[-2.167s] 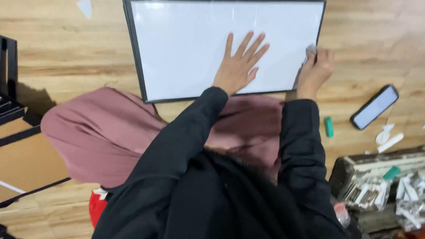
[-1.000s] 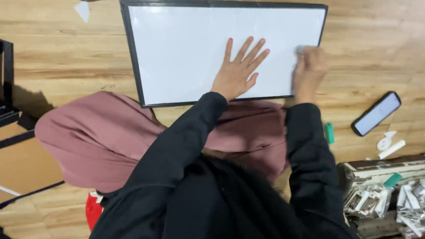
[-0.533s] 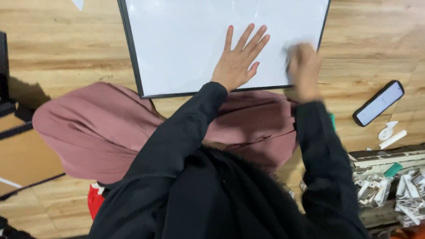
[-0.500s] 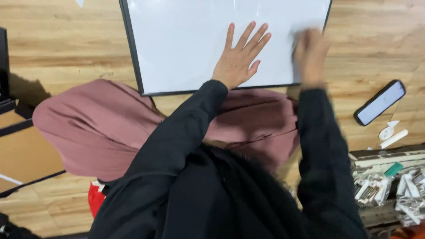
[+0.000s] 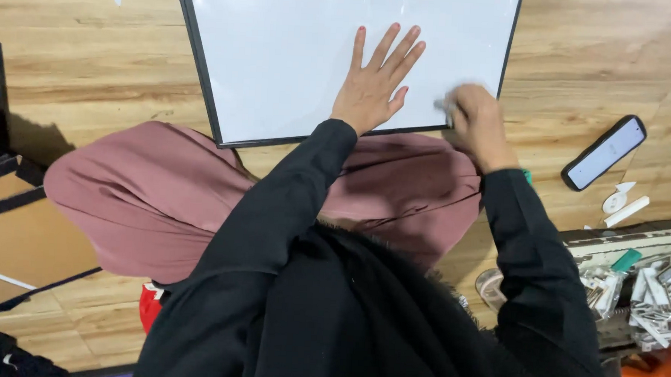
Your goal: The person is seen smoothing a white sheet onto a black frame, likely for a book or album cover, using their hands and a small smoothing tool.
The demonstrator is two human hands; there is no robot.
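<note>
**Board pinned, corner wiped — where it could slip**

On the wooden floor (image 5: 92, 72) lay a whiteboard (image 5: 296, 58), black-framed, its near edge just above the person's pink-clad knees (image 5: 162, 196). The left hand (image 5: 371, 92) lay flat on the white surface with fingers spread wide, gripping nothing — only pressing down. The right hand (image 5: 476, 121) was curled at the lower right corner, touching the frame; something small and pale showed at its fingertips, perhaps a cloth or eraser, but blur hid what it was, and how tightly it was held could not be told.

Risks, as judged: the board rested loose on smooth planks, so a hard stroke from the right hand might have skated it sideways if the left palm eased off. Rubbing right at the corner could have carried the hand off the frame onto the floor. A phone (image 5: 604, 152) lay near on the right, with paper scraps (image 5: 623, 208) beside it — a wide elbow swing might have knocked them. A box of clutter (image 5: 648, 285) sat close to that elbow too.
</note>
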